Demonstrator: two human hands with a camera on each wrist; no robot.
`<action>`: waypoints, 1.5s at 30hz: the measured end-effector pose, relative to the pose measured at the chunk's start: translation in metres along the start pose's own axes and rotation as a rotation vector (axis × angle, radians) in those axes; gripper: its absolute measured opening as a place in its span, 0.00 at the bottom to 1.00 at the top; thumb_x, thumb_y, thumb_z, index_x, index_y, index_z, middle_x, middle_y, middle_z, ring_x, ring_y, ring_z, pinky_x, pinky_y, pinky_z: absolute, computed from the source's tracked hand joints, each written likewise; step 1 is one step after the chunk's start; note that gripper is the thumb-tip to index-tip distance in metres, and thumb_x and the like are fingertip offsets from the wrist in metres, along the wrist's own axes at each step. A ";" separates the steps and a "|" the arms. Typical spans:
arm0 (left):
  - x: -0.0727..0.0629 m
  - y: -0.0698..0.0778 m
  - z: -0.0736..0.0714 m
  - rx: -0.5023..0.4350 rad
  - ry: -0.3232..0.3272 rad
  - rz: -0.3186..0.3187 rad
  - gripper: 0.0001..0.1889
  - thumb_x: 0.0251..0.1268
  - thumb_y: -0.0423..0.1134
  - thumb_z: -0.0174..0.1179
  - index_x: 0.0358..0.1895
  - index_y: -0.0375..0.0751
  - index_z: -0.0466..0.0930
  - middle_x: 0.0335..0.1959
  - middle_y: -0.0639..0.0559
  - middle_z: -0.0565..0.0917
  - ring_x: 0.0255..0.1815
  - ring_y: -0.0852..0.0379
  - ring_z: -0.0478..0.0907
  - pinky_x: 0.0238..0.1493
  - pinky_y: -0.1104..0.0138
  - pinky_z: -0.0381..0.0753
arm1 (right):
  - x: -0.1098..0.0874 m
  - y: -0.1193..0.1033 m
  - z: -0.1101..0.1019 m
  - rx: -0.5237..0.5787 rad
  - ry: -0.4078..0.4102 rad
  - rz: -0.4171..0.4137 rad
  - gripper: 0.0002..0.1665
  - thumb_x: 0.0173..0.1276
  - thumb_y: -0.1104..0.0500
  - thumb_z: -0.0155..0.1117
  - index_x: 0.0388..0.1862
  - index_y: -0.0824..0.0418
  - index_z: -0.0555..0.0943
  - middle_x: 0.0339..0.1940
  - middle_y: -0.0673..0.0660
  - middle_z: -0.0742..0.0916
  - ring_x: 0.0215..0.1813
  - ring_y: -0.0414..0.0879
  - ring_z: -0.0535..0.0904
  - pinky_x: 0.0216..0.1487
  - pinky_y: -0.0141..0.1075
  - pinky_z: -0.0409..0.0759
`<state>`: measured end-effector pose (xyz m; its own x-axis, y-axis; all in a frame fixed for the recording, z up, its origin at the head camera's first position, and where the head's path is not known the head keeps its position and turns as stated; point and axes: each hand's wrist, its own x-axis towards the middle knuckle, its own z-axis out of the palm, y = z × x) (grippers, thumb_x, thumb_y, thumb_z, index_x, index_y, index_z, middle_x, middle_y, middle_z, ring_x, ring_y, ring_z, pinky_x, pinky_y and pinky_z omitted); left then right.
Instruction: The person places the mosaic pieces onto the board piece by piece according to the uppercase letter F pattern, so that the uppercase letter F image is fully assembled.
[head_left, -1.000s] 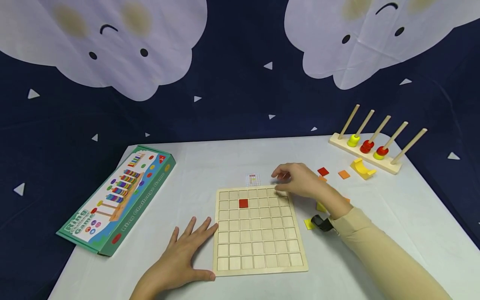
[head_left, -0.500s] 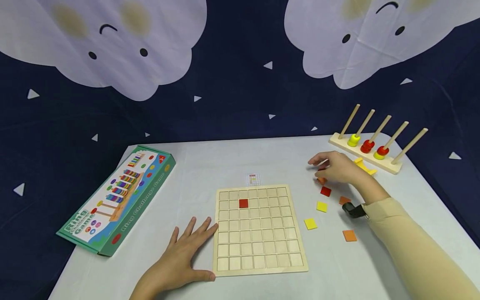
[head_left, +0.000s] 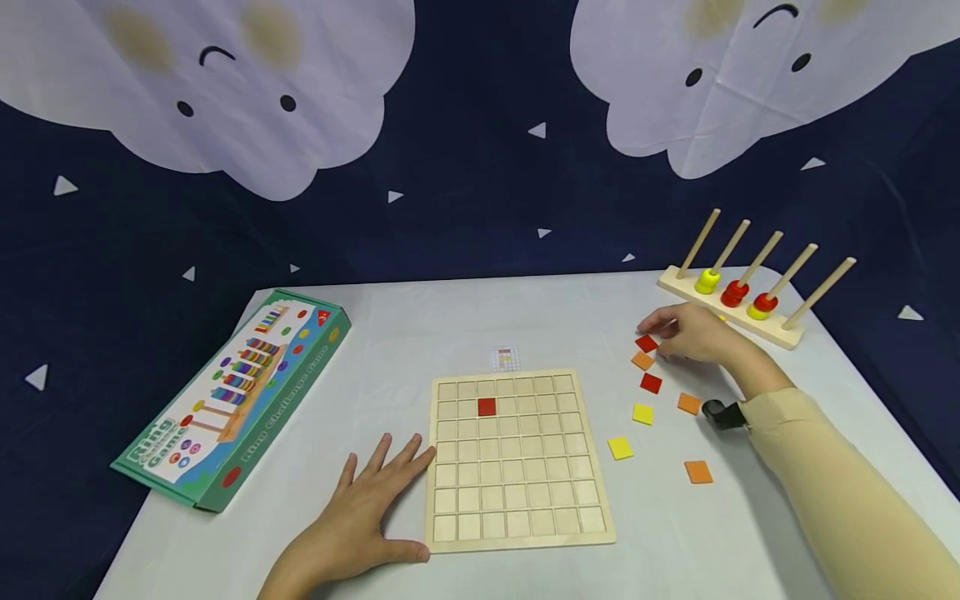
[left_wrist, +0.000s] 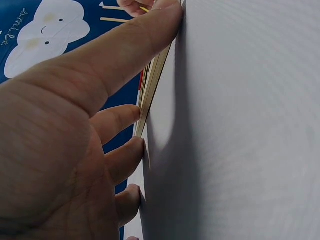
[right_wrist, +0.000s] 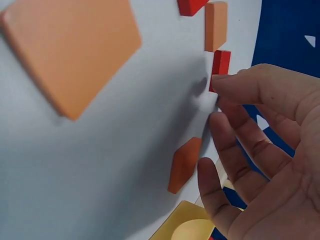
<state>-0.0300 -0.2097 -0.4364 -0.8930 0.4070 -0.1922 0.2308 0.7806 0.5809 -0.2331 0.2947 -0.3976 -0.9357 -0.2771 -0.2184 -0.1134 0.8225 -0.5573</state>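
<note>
My left hand (head_left: 358, 518) lies with spread fingers at the left edge of a wooden grid board (head_left: 491, 475); its thumb and a fingertip are right at that edge. One red square tile (head_left: 487, 407) sits in a cell near the board's top. Off to the right, my right hand (head_left: 696, 333) is low over the table with loosely bent fingers, nothing between them. Its thumb tip overlaps a red tile (right_wrist: 221, 64) in the right wrist view. Below those fingers lies an orange tile (right_wrist: 185, 165), hidden by the hand in the head view.
Yellow tiles (head_left: 620, 448), more orange tiles (head_left: 698, 472) and another red tile (head_left: 651, 383) lie right of the board. A small pattern card (head_left: 506, 358) is above it. A peg stand (head_left: 675, 283) with rings stands at back right, a green game box (head_left: 300, 392) at left.
My right hand has moved right, from the board's top right corner to the loose tiles, uncovering several tiles and covering an orange one. My left hand has stayed in place.
</note>
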 end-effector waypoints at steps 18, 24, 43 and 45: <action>0.000 -0.001 0.001 0.009 0.006 0.007 0.61 0.43 0.68 0.81 0.86 0.67 0.60 0.89 0.55 0.58 0.91 0.32 0.42 0.78 0.21 0.35 | 0.006 0.009 0.001 -0.026 0.018 0.036 0.20 0.66 0.68 0.73 0.57 0.67 0.89 0.55 0.68 0.90 0.53 0.57 0.82 0.46 0.33 0.80; 0.000 -0.001 0.001 0.008 0.008 0.015 0.61 0.44 0.67 0.81 0.86 0.67 0.60 0.89 0.56 0.59 0.91 0.32 0.42 0.78 0.21 0.35 | 0.005 0.010 0.001 -0.032 0.027 0.025 0.19 0.67 0.66 0.74 0.57 0.67 0.89 0.54 0.68 0.90 0.51 0.56 0.82 0.45 0.34 0.80; -0.001 0.002 0.000 0.000 0.008 0.006 0.60 0.44 0.66 0.82 0.85 0.67 0.61 0.89 0.55 0.59 0.91 0.32 0.42 0.78 0.21 0.34 | 0.005 0.010 0.006 -0.044 0.030 0.012 0.21 0.70 0.59 0.76 0.57 0.68 0.87 0.56 0.67 0.91 0.51 0.55 0.84 0.57 0.47 0.85; -0.001 0.001 0.000 0.002 0.010 0.010 0.60 0.44 0.66 0.82 0.85 0.67 0.61 0.89 0.55 0.59 0.91 0.32 0.42 0.78 0.21 0.35 | 0.005 0.009 0.007 -0.038 0.036 0.011 0.21 0.69 0.58 0.76 0.57 0.67 0.87 0.54 0.66 0.91 0.51 0.54 0.84 0.56 0.44 0.85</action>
<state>-0.0285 -0.2093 -0.4351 -0.8945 0.4099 -0.1784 0.2405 0.7777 0.5809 -0.2365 0.2975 -0.4093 -0.9482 -0.2503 -0.1955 -0.1149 0.8441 -0.5238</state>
